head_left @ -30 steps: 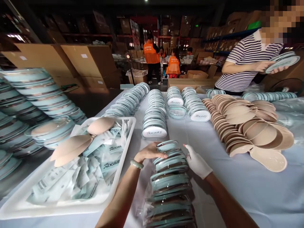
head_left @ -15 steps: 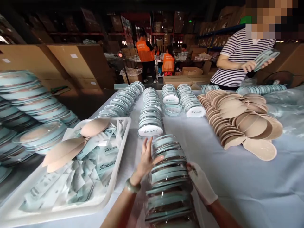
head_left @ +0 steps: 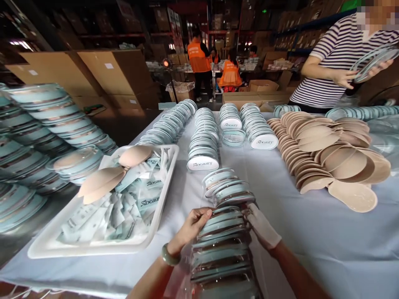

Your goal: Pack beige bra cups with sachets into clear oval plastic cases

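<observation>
In front of me a long row of oval, pale-blue packs with clear plastic covers (head_left: pixel 222 249) leans toward me, with brown showing between them. My left hand (head_left: pixel 193 227), bare with a bangle at the wrist, has its fingers curled and thumb pressed at the row's left edge. At the right edge, my right hand (head_left: pixel 263 226) in a white glove has its fingertips bent around the packs. Beyond a small gap, the farthest few packs (head_left: pixel 229 187) tilt away from the rest. Some of my right fingertips are hidden behind the packs.
To the left stand a white tray (head_left: pixel 174 166) of sachets with beige bra cups (head_left: pixel 104 180) on it, and tall stacks of packs (head_left: pixel 56 110). More rows (head_left: pixel 204 143) lie ahead. Beige cups (head_left: pixel 336 153) pile up right. A co-worker in stripes (head_left: pixel 330 54) holds packs.
My left hand has gone from spread fingers to a closed grip, nearer to me. The far packs have tipped away, opening a gap in the row. The view has shifted slightly left.
</observation>
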A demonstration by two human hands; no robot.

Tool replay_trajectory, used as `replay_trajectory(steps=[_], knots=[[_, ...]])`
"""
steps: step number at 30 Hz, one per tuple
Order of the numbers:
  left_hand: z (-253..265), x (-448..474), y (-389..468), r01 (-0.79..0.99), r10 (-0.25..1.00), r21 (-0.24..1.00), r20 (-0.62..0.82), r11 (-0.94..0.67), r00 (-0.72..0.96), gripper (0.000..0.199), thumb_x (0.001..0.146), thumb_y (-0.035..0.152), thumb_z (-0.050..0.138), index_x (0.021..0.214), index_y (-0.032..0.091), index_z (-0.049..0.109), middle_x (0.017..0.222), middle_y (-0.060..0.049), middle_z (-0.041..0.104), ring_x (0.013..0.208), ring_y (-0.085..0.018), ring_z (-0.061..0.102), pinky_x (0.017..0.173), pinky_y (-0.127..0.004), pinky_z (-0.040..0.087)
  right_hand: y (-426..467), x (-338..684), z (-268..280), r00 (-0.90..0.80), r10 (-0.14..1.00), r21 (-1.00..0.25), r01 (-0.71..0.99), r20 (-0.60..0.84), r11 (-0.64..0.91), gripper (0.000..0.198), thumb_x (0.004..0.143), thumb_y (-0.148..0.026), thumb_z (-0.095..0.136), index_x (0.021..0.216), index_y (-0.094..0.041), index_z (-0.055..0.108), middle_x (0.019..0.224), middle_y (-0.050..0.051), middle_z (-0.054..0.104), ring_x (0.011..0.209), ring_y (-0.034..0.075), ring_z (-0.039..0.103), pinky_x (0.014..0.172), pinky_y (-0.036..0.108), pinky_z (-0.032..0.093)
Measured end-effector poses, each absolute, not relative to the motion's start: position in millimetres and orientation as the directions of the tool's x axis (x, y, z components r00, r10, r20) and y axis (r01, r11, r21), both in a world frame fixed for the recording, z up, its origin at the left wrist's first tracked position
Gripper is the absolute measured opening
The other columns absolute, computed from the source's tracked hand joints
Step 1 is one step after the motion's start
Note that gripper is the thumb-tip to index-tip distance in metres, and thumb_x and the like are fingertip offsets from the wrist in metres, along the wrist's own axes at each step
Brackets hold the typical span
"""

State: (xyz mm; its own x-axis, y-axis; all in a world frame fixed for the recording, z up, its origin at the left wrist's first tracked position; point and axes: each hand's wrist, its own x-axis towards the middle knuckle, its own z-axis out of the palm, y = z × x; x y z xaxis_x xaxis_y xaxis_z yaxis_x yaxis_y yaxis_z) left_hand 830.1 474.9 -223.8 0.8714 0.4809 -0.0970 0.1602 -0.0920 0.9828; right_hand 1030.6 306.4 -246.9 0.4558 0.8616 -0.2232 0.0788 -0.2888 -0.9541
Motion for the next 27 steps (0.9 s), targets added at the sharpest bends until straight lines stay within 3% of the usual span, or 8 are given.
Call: replay_trajectory(steps=[4,9,12,18,23,27], knots=[[-226.2,826.1,475.9,0.163,0.514,0.985,-0.115,-0.049,0.85,0.07,0.087,0.081,0.049,0.077,0.014,0.069,0.065,-0.001,0.057,0.065,-0.016,0.05,0.063,-0.028,0.044,303.5,1028.3,-251.9,0.445,0.874,-0.956,0.112,-0.197,-0.273,0.058,0.087,-0.071,0.048,0.109,-0.018,0.051,0.103,0.01,0.062,0.1,0.026,0.058,0.09,0.04,0.048],[-222.7,824.9,473.4,0.131,0.54,0.991,-0.095,-0.028,0.836,0.066,0.087,0.08,0.05,0.071,0.016,0.06,0.063,0.002,0.048,0.063,-0.013,0.041,0.06,-0.027,0.038,296.3,1016.1,-263.2,0.437,0.872,-0.97,-0.009,-0.221,-0.241,0.062,0.087,-0.069,0.05,0.12,-0.017,0.045,0.118,0.015,0.063,0.11,0.027,0.061,0.098,0.04,0.049],[-217.2,825.9,475.2,0.112,0.524,0.993,-0.085,-0.021,0.848,0.065,0.085,0.08,0.053,0.067,0.018,0.054,0.064,0.003,0.043,0.062,-0.012,0.037,0.059,-0.027,0.035,295.0,1018.0,-259.6,0.448,0.873,-0.969,0.049,-0.195,-0.242,0.056,0.084,-0.062,0.055,0.116,-0.017,0.045,0.109,0.012,0.062,0.102,0.025,0.062,0.095,0.038,0.05],[-211.6,824.4,478.8,0.114,0.454,0.993,-0.085,-0.035,0.887,0.061,0.087,0.077,0.053,0.077,0.018,0.061,0.072,0.0,0.052,0.069,-0.016,0.045,0.066,-0.029,0.04,301.2,1033.4,-248.6,0.409,0.898,-0.958,0.153,-0.161,-0.241,0.051,0.081,-0.058,0.061,0.109,-0.016,0.051,0.103,0.008,0.062,0.096,0.021,0.059,0.087,0.033,0.047],[-213.3,823.7,478.2,0.105,0.441,0.994,-0.088,-0.014,0.893,0.06,0.087,0.076,0.054,0.079,0.017,0.061,0.072,0.0,0.052,0.069,-0.015,0.045,0.066,-0.029,0.04,307.7,1035.6,-250.2,0.394,0.884,-0.968,-0.087,-0.25,-0.235,0.05,0.067,-0.056,0.075,0.088,-0.019,0.049,0.075,-0.003,0.052,0.067,0.011,0.05,0.06,0.025,0.039],[-208.9,823.8,477.3,0.113,0.428,0.992,-0.077,-0.059,0.901,0.057,0.09,0.074,0.051,0.079,0.018,0.061,0.075,-0.001,0.053,0.071,-0.017,0.046,0.069,-0.03,0.042,307.1,1034.2,-249.8,0.401,0.853,-0.939,-0.219,-0.335,-0.266,0.043,0.068,-0.049,0.074,0.085,-0.02,0.047,0.066,-0.008,0.047,0.053,0.007,0.042,0.047,0.021,0.034]])
